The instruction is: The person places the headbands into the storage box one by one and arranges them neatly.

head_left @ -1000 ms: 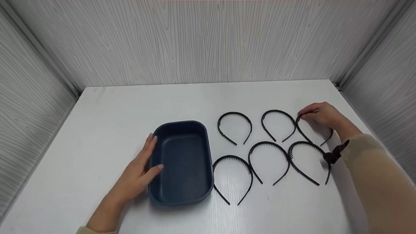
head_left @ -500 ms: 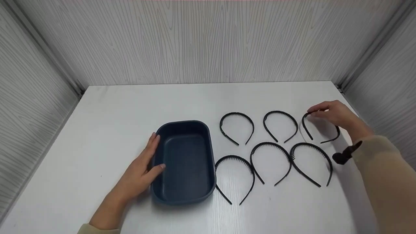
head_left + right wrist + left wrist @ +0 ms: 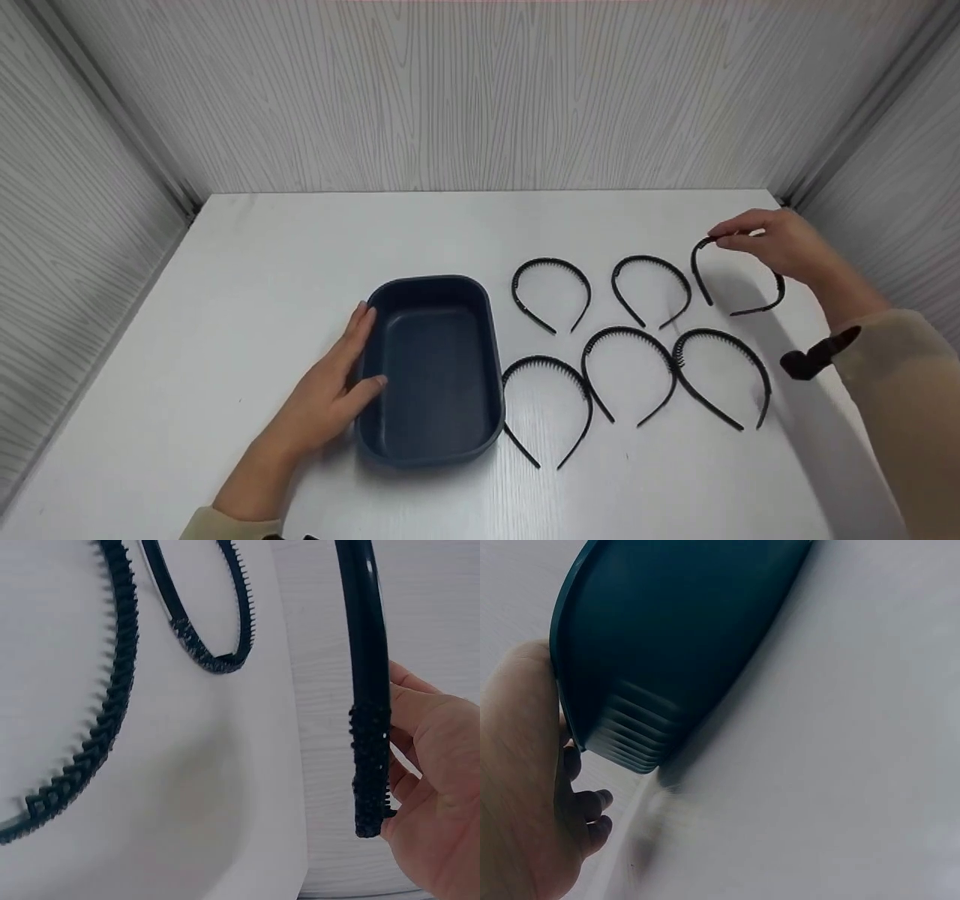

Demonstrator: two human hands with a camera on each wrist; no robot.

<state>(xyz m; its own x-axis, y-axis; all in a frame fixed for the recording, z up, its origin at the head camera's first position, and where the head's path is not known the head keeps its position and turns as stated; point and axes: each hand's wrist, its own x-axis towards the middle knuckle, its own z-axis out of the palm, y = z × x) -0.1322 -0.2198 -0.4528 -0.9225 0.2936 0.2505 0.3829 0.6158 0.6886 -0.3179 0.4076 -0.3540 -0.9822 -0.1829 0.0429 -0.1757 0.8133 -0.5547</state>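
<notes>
My right hand pinches a black toothed headband at its curved top, raised a little over the table at the far right. In the right wrist view the held headband hangs close to the camera, with fingers behind it. My left hand holds the left side of a dark blue rectangular bin. Its thumb lies over the rim and its fingers lie along the outer wall. Several similar headbands lie in two rows right of the bin, including one at the back and one in front.
The white table meets a pale wood-grain wall at the back, with side panels left and right. The front-left headband touches or lies very near the bin's right side. A black strap piece sticks out from the right sleeve.
My right hand has lifted its headband off the table and moved it right and back, away from the neighbouring headbands. The left hand keeps its place on the bin. The head view has shifted slightly.
</notes>
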